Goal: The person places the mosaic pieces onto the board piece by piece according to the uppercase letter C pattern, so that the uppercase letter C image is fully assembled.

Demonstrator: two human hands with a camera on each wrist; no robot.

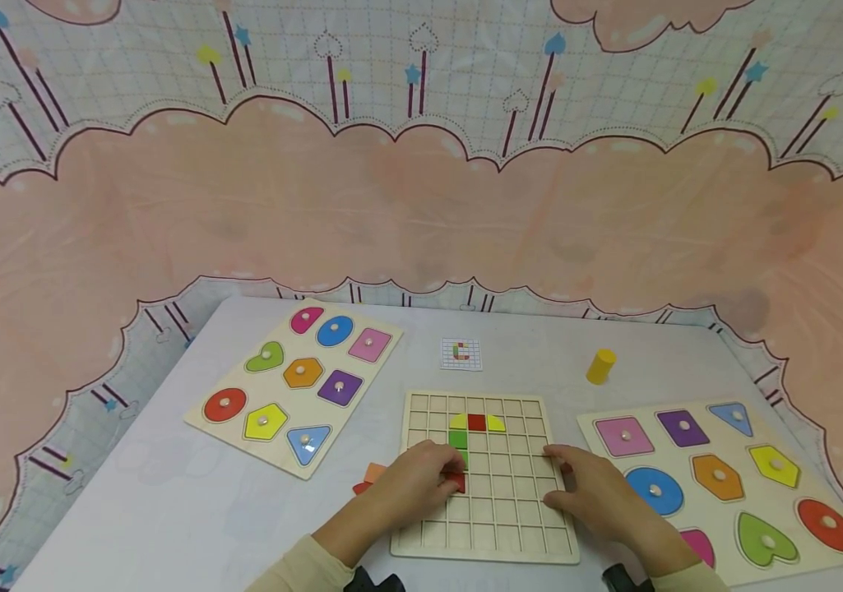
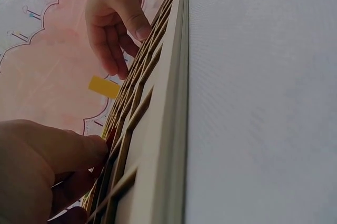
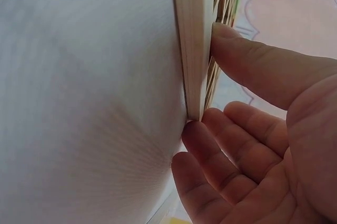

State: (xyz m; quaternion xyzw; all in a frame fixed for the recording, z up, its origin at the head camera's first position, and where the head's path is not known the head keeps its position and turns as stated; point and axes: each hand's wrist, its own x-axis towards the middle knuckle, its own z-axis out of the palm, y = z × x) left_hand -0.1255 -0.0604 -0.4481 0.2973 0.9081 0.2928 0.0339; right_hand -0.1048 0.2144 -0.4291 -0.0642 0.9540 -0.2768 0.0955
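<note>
A wooden grid board [image 1: 517, 538] lies in front of me. Its top row of pieces has a red square [image 1: 476, 422] between two yellow rounded pieces, with green squares [image 1: 457, 440] running down from the left one. My left hand [image 1: 421, 485] pinches a red tile [image 1: 459, 480] between thumb and fingers, low at the grid just below the green ones. In the left wrist view only a dark red sliver of this tile shows by the thumb. At the board's right edge rests my right hand [image 1: 599, 493], thumb on the rim and relaxed fingers against the side.
Orange and red pieces [image 1: 374, 473] lie left of the board, partly behind my left wrist. A small pattern card [image 1: 461, 354] is beyond the board, and a yellow cylinder [image 1: 601, 367] stands to its right. Shape puzzle boards flank both sides, left [image 1: 239, 380] and right [image 1: 687, 514].
</note>
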